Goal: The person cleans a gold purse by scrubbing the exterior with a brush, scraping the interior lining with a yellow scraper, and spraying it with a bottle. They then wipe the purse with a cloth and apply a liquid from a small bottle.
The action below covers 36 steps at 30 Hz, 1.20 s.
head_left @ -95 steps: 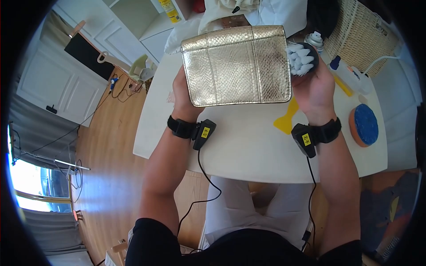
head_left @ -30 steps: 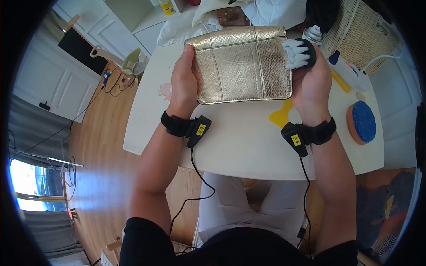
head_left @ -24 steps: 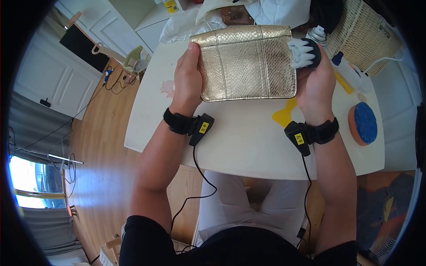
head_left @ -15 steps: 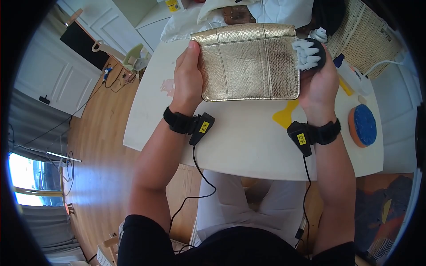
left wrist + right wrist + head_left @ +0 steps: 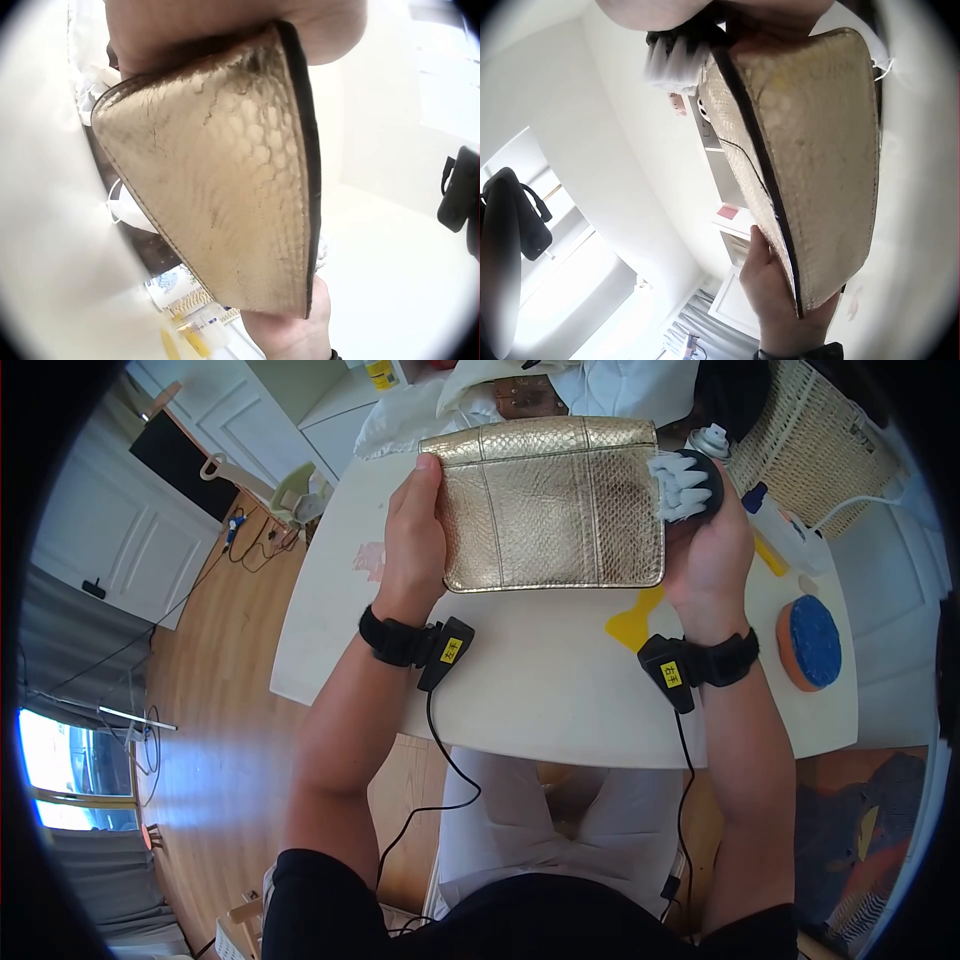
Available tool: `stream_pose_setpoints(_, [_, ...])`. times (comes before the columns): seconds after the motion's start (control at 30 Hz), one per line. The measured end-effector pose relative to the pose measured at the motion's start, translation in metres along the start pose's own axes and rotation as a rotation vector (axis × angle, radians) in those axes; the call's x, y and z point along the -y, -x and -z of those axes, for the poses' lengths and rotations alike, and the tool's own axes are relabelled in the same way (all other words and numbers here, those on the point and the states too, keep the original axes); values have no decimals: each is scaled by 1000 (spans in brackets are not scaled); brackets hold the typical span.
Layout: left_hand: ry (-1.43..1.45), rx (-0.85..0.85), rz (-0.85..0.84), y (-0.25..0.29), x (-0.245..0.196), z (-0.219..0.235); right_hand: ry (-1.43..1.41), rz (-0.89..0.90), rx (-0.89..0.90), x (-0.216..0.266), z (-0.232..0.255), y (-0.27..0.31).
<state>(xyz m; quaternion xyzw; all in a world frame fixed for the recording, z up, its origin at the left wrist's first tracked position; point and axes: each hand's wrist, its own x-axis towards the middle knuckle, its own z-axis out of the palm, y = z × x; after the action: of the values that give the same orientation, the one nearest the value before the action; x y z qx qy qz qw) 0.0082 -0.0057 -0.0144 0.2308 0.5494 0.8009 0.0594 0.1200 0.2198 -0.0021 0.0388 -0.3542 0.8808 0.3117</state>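
Observation:
A gold snakeskin-textured flap bag [image 5: 550, 510] is held up over the table, its stitched front facing up toward the head camera. My left hand [image 5: 413, 545] grips its left side, the thumb lying on the front near the upper corner and the fingers behind. At the right edge, my right hand [image 5: 716, 555] holds a round black brush [image 5: 712, 485], whose clumped white bristles overlap that edge. Fingers of the right hand also reach behind the bag, partly hidden. From the right wrist, the brush bristles [image 5: 673, 66] show right beside the bag's dark edge.
The white table [image 5: 520, 690] bears a yellow scraper-like tool [image 5: 632, 625] and an orange-and-blue round sponge [image 5: 812, 643]. Behind the right hand stand a spray can [image 5: 708, 442], a clear bottle [image 5: 785, 530] and a wicker basket [image 5: 815, 445]. White cloth and a brown leather item [image 5: 527, 396] lie at the back.
Since the earliest frame, my left thumb has come round onto the bag's front, and the bag has tilted slightly. The brush has stayed at the right edge, shifting only a little.

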Motion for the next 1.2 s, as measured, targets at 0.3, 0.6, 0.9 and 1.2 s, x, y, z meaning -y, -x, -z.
stream_pose_setpoints(0.3, [-220,195,10,2,-5,-11,67,21,-10,-8,-11,10])
stream_pose_setpoints(0.6, [-414,118,-1,4,-12,-14,246,84,-60,-10,-12,16])
stream_pose_setpoints(0.9, [-386,55,4,3,-6,-10,272,97,-46,-9,-10,15])
stream_pose_setpoints(1.2, [-433,29,-36,-1,3,-3,202,82,-32,-6,-9,10])
